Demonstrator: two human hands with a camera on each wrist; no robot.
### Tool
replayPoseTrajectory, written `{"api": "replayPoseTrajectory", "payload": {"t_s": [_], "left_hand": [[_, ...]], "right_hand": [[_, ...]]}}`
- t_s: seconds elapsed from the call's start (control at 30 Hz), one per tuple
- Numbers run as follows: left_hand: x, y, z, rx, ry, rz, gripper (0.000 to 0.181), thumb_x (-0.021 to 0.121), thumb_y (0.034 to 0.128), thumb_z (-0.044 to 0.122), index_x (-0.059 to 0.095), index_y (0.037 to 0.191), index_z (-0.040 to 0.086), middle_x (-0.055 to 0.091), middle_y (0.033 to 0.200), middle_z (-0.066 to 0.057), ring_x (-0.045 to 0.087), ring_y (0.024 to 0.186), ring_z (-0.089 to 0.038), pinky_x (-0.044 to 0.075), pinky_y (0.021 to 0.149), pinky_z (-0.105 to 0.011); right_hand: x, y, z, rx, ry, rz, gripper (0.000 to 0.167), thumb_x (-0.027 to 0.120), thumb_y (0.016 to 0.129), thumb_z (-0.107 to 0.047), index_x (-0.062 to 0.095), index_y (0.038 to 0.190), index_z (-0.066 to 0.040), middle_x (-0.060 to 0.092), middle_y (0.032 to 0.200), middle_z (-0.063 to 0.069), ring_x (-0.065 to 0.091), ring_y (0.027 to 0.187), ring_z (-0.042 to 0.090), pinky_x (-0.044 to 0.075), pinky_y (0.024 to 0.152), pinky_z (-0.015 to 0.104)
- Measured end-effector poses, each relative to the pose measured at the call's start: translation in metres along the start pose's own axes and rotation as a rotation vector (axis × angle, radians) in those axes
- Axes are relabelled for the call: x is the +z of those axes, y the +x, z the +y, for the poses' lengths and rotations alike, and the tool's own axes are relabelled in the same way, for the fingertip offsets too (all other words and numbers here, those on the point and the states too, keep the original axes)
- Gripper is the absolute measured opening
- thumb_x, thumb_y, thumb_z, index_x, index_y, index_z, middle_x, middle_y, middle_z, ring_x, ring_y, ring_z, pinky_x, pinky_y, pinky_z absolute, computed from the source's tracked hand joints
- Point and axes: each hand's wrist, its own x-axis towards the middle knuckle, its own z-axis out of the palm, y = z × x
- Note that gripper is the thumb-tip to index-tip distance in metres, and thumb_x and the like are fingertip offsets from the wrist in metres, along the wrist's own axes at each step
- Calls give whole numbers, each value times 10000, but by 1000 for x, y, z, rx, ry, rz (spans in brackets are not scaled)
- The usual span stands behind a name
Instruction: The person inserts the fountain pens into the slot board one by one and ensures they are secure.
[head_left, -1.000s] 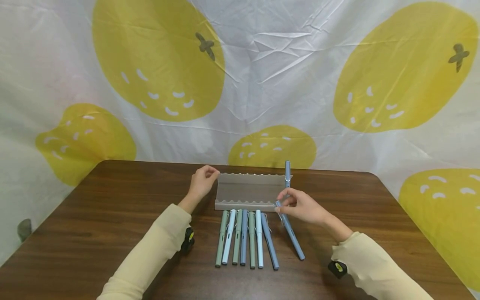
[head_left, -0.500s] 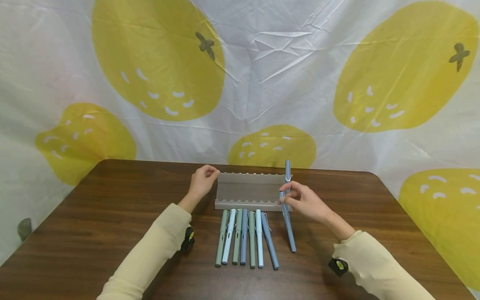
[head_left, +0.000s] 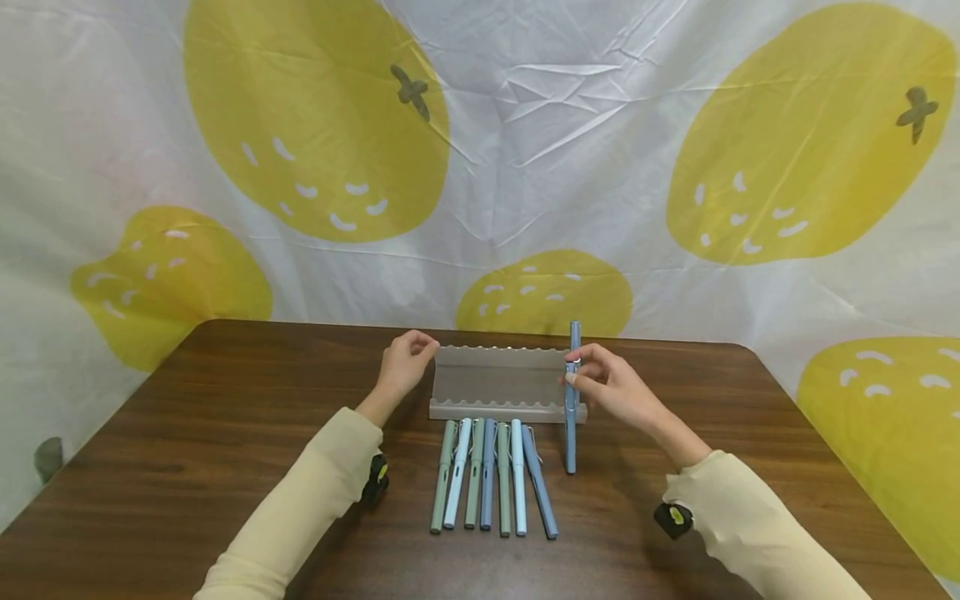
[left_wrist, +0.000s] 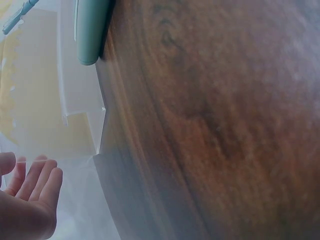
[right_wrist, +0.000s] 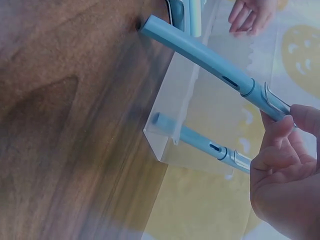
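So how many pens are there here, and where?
9. Seven pens lie side by side on the table in front of the rack; a blue pen is in the right hand; another pen rests at the rack's right end.

7 pens (head_left: 488, 475) lie before the rack (head_left: 495, 412); a held pen (head_left: 571, 442) blocks its right end; its middle is free above.

Held pen (head_left: 571, 437): blue
Pen row (head_left: 488, 483): green, blue, pale blue
Rack (head_left: 495, 383): clear
Table (head_left: 225, 450): brown, wood-grained
Cloth (head_left: 555, 192): white with yellow fruits
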Motion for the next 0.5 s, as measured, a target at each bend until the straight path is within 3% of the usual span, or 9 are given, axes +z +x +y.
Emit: {"api": "replayPoseTrajectory", "payload": {"t_s": [0.3, 0.5], "left_hand": [[0, 0, 0, 5, 2, 0, 199, 553, 877, 187, 606, 919, -1, 624, 936, -135, 566, 933, -273, 447, 773, -396], [0, 0, 0, 5, 4, 2, 200, 555, 876, 187, 605, 921, -1, 627, 924, -135, 570, 912, -268, 446, 767, -393]], "right_hand": [[-7, 6, -22, 0, -5, 36, 270, 494, 890, -33, 436, 1131, 75, 607, 940, 219, 484, 566, 263, 418, 505, 287], [-12, 17, -13, -1, -12, 67, 294, 514, 892, -84, 433, 1154, 22, 614, 940, 209, 479, 555, 262, 405, 497, 307]]}}
